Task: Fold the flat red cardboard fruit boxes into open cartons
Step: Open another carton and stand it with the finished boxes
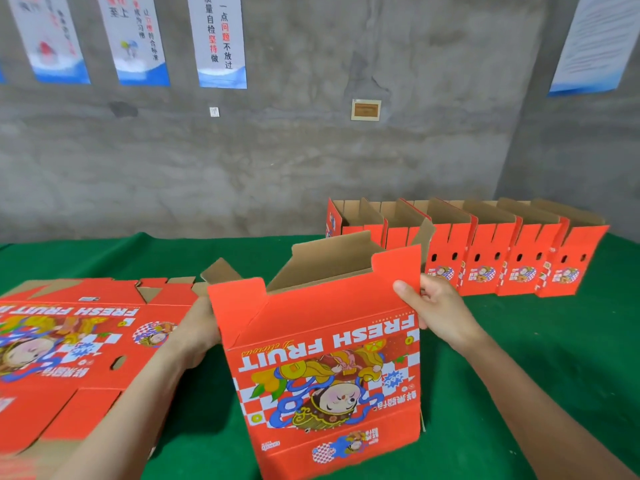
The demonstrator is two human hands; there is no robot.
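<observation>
The right hand [440, 313] is pinching the upper edge of the red carton [325, 358], which is standing between both hands on the bench [519, 358], evidently to square it open, while the left hand [201, 327] is steadying the opposite side, its grip hidden.

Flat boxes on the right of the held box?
No, the flat boxes lie left of the held box; folded cartons stand at right.
</observation>
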